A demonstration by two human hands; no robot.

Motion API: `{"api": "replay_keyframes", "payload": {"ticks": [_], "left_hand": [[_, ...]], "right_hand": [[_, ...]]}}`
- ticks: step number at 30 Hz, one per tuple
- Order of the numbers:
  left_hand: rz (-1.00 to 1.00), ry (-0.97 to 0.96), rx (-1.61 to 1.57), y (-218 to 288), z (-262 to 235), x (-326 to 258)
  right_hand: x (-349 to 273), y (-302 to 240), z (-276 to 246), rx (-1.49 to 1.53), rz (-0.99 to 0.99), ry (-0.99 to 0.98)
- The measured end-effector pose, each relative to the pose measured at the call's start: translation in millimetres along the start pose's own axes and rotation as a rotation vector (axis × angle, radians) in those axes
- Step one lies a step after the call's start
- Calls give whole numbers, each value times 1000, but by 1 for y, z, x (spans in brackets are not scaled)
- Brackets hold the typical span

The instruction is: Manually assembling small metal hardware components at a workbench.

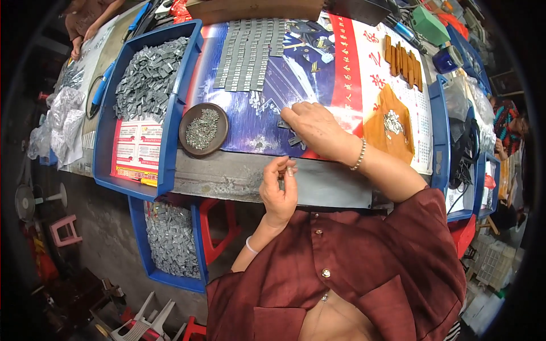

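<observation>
My left hand [278,190] is raised at the table's near edge, its fingertips pinched on a small grey metal piece [282,172]. My right hand [311,128] lies palm down on the poster-covered table [267,122], covering a few small grey metal pieces [294,139]. A round brown dish [203,129] with several small metal pins stands left of both hands. Rows of flat grey metal pieces [250,52] are laid out at the far side of the poster.
A blue tray [149,108] heaped with grey metal clips stands at the left; another blue bin [170,241] of clips sits below the table. Orange-brown blocks [402,61] and an orange sheet [391,122] lie at the right. Another person's hands [79,42] work far left. Plastic stools stand on the floor.
</observation>
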State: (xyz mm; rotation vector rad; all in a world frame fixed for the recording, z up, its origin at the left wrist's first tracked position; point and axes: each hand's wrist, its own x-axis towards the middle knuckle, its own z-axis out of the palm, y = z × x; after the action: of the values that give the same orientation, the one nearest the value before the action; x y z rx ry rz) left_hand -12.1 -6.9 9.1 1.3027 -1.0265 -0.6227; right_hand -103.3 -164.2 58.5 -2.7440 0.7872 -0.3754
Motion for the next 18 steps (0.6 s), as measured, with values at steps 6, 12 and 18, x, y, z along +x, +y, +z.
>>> {"api": "replay_keyframes", "payload": {"ticks": [6,12,18], "left_hand": [[-96,21,-20,10,3,4],[-199,-61,-107,28,6,20],[-264,-153,-113,44,23,20]], "right_hand": [[-6,7,-1,-38,-4,33],[-33,-32,-40,193,2,166],[-64,-54,-35,271,92,278]]}}
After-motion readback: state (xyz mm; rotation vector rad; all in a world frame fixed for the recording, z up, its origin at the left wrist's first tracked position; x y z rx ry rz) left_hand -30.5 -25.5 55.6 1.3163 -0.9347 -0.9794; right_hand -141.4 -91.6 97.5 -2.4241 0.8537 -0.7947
